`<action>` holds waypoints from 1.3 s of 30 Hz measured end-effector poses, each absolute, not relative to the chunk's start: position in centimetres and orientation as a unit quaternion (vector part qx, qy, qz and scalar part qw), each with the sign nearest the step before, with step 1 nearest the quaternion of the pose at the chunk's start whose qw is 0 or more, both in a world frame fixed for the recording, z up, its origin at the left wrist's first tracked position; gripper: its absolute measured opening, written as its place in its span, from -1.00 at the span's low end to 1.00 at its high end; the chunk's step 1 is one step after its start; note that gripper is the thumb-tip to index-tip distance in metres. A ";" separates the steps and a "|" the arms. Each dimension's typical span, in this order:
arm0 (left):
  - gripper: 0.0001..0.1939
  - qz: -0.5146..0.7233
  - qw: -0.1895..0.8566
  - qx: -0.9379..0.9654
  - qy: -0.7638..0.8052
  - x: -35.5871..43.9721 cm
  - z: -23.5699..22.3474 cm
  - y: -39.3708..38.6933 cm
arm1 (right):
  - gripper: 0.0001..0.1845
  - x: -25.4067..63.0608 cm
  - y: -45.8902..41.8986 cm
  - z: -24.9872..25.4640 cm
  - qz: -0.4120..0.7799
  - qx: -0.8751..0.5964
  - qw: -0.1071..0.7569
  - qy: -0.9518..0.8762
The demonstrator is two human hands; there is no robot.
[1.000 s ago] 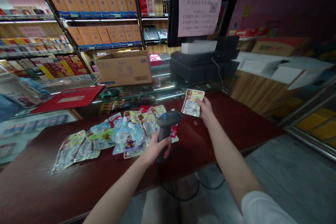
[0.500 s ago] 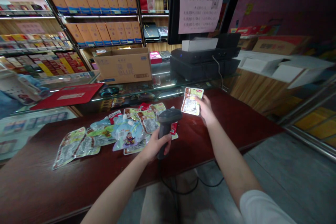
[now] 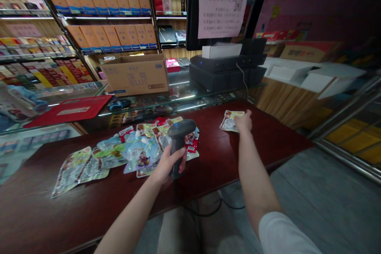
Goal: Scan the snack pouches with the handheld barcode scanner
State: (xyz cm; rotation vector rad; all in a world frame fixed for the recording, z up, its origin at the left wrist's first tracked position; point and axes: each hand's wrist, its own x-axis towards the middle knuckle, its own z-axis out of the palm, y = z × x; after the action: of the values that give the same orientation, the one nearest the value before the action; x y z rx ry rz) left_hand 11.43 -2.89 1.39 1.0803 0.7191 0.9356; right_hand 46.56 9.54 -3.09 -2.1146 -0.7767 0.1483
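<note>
My left hand (image 3: 170, 163) is wrapped round the grip of a black barcode scanner (image 3: 180, 130), held upright over the table's front part. Behind and left of it lies a pile of snack packets (image 3: 162, 130) and blue spouted pouches (image 3: 142, 152), partly hidden by the scanner. Farther right, my right hand (image 3: 244, 121) has its fingers on the right edge of a single snack packet (image 3: 228, 121), which lies low at the tabletop. Whether the packet rests fully on the table is hard to tell. Two flat silver-green packets (image 3: 71, 170) lie at the pile's left end.
The dark red table (image 3: 208, 162) meets a glass counter with an open cardboard box (image 3: 137, 75), a red folder (image 3: 70, 110) and a mouse (image 3: 119, 104). A monitor with a paper notice (image 3: 222, 12) stands behind. The scanner's cable (image 3: 205, 214) hangs below the table edge.
My right hand has moved right and down with the snack packet, from held up facing me to lying low at the tabletop. The scanner stays in my left hand, and the view has shifted slightly.
</note>
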 end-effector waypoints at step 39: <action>-0.56 0.491 0.659 0.446 0.353 10.4 2.4 -1.8 | -0.38 36.7 12.1 -5.3 0.402 -0.510 0.591 -0.479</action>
State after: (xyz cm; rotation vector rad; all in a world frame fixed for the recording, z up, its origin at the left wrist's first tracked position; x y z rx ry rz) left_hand 10.44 -1.84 2.41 1.0096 0.7990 1.1120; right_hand 36.68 12.06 -5.32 -1.1876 -1.1148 0.9348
